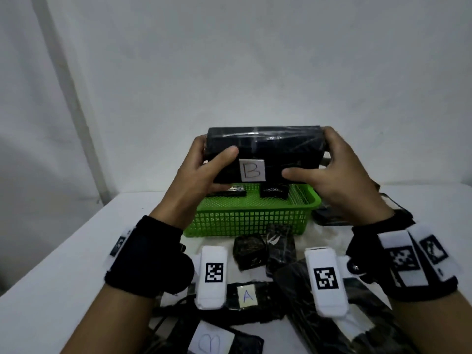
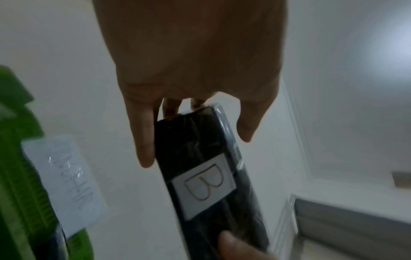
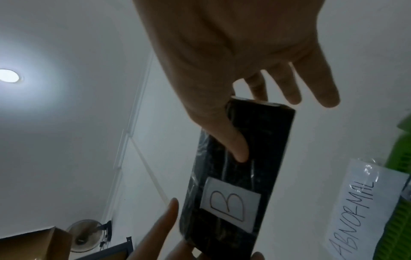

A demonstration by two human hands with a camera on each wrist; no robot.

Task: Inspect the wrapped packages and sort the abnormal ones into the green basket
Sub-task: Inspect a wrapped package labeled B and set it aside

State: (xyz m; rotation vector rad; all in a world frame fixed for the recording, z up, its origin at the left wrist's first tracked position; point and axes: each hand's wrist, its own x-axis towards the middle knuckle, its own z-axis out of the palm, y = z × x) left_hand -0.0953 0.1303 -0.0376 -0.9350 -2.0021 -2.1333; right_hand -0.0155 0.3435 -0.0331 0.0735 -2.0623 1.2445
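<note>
black film covers the package (image 1: 264,152) labelled b, held up above the green basket (image 1: 251,221), left hand (image 1: 204,169) and right hand (image 1: 329,169) each pinching an end between thumb and fingers. better to rotate it slowly, checking every face for tears before judging.

"B" on package (image 1: 263,149); "ABNORMAL" on basket (image 1: 245,221)

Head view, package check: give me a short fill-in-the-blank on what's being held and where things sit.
1. The held package carries a white label with the letter ____.
2. It is gripped by ____ hands, the left hand and the right hand, one at each end.
3. It is held above the ____ basket.
4. The paper sign on that basket reads ____.

Missing words: B; both; green; ABNORMAL
</note>
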